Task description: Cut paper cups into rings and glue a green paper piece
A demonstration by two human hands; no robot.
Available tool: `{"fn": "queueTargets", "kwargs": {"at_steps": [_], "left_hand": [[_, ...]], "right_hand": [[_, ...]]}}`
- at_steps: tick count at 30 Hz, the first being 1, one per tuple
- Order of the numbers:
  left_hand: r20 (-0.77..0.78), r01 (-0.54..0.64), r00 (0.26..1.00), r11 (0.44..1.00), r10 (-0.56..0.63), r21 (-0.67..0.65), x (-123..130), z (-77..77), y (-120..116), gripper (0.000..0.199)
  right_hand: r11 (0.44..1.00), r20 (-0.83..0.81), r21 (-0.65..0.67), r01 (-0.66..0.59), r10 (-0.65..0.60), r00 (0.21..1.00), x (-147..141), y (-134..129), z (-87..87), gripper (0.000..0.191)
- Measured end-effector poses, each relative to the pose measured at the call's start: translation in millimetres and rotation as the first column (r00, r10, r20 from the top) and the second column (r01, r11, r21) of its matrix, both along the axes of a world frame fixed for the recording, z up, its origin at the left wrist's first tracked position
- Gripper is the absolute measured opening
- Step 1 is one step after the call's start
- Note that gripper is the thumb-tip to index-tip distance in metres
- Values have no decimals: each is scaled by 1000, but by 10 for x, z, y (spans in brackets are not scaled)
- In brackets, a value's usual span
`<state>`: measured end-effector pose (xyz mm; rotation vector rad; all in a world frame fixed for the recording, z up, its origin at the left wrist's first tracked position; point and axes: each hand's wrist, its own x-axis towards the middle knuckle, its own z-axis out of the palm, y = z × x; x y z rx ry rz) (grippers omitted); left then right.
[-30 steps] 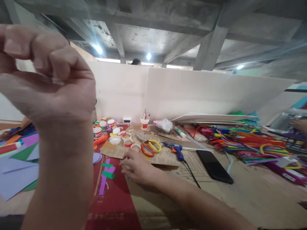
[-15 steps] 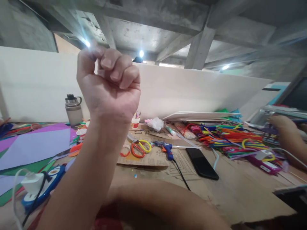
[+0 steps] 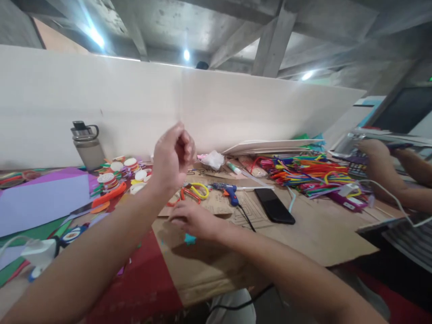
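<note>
My left hand (image 3: 173, 155) is raised above the table with its fingers curled in; what they hold, if anything, is hidden. Lower and to its right, my right hand (image 3: 192, 219) hovers over the brown cardboard (image 3: 324, 234), fingers bent downward and their tips partly hidden. A small teal piece (image 3: 190, 239) lies on the cardboard just below my right hand. Behind the hands are scissors with yellow handles (image 3: 201, 191), others with orange handles (image 3: 191, 194), and a blue glue gun (image 3: 231, 194).
A black phone (image 3: 274, 205) lies right of the glue gun. Colourful pipe cleaners (image 3: 303, 173) are heaped behind it. Purple paper (image 3: 43, 202), a grey bottle (image 3: 87, 146) and a white power plug (image 3: 39, 252) are at left. Another person's arms (image 3: 381, 166) reach in at right.
My left hand has dropped from high in front of the white board and turned. My right hand has come into view over the cardboard, where the teal piece now shows.
</note>
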<state>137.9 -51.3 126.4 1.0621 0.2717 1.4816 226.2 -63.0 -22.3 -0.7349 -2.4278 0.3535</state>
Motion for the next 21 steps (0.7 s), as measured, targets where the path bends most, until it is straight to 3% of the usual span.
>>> {"fn": "queueTargets", "kwargs": {"at_steps": [4,8,11,15,18,21], "left_hand": [[-142,-77,988,989,59,-128,-172,-629,300,33],[-244,-177,962,960,122,-217,-333,-968,423,31],[-272,-166,956,963,105,-212,-387,-1028,423,29],[-307,-99,951,980,41,-175,-392,-994,407,31],[-438,13,898,996,-49,-86,-409,-933,367,32],[-698,283,689,959,-197,9,-443,-850,277,32]], "right_hand": [[988,75,-146,42,-31,997,186,-271,163,32],[998,302,-36,-58,66,951,7,-828,173,80],[990,459,85,-111,60,886,-148,-1125,-90,89],[981,521,185,-53,-53,852,-203,-1212,-416,66],[982,544,174,-73,-34,839,-164,-1172,-371,61],[980,566,150,-131,23,824,-136,-1126,-164,57]]}}
